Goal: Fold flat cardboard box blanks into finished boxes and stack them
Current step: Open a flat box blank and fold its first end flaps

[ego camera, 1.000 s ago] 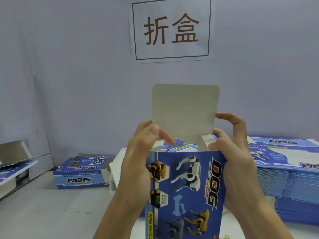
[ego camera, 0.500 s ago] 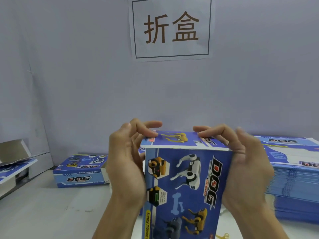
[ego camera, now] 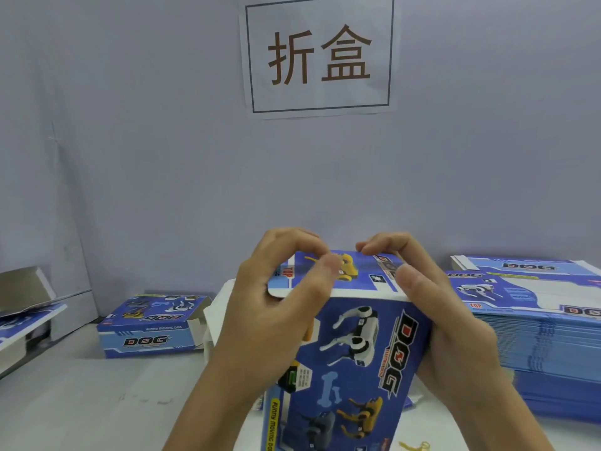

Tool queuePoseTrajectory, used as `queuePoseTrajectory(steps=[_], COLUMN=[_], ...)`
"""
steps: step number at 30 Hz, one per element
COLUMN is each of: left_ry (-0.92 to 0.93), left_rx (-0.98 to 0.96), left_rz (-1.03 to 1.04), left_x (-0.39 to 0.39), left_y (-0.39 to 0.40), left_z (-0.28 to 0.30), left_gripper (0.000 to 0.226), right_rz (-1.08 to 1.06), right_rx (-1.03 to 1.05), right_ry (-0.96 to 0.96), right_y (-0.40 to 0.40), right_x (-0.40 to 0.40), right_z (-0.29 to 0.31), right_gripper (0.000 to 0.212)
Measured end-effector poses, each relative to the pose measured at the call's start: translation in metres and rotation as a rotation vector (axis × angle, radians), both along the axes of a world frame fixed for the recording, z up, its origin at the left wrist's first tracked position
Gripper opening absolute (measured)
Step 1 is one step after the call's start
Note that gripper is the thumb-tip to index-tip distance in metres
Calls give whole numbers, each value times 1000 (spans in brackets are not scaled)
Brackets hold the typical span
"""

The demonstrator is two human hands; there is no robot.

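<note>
I hold a blue "DOG" toy box (ego camera: 361, 362) upright in front of me, its printed face toward the camera. Its top flap (ego camera: 361, 275) lies folded down over the opening. My left hand (ego camera: 276, 307) grips the box's upper left corner, fingers curled over the flap and thumb on the front edge. My right hand (ego camera: 435, 307) grips the upper right corner the same way, fingertips pressing the flap's far edge. A tall stack of flat blue blanks (ego camera: 540, 330) lies at the right. One finished box (ego camera: 153, 323) lies on its side at the left.
The grey-white table (ego camera: 97, 405) runs under everything. A white paper sign with two brown characters (ego camera: 318, 53) hangs on the grey wall. At the far left edge another partly open box (ego camera: 22, 304) sits on a ledge.
The tall grey top flap that stood upright has been folded down flat over the opening. Both hands have moved inward along the top edge and now press it.
</note>
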State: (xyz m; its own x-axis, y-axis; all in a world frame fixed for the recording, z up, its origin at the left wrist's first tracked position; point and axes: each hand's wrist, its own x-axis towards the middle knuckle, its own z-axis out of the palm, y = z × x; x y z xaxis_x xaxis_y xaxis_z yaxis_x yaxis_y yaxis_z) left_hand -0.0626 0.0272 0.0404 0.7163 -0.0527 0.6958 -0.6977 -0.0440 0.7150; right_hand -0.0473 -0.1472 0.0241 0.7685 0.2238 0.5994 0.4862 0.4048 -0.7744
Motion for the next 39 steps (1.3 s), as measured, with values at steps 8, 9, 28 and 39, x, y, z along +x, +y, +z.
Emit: queuePoseTrajectory(steps=[8, 9, 28, 39], left_ry=[-81, -76, -152, -153], left_rx=[101, 86, 88, 40], left_rz=[-11, -17, -61, 36], left_x=[7, 7, 1, 4], left_y=[5, 5, 8, -1], left_z=[-8, -9, -3, -7], left_gripper=[25, 22, 14, 37], right_rz=[-69, -55, -203, -362], right_rx=[-84, -88, -40, 26], right_ry=[31, 24, -139, -181], right_y=[-1, -1, -7, 5], right_x=[6, 2, -1, 1], right_z=[0, -3, -1, 0], right_gripper=[39, 41, 28, 28])
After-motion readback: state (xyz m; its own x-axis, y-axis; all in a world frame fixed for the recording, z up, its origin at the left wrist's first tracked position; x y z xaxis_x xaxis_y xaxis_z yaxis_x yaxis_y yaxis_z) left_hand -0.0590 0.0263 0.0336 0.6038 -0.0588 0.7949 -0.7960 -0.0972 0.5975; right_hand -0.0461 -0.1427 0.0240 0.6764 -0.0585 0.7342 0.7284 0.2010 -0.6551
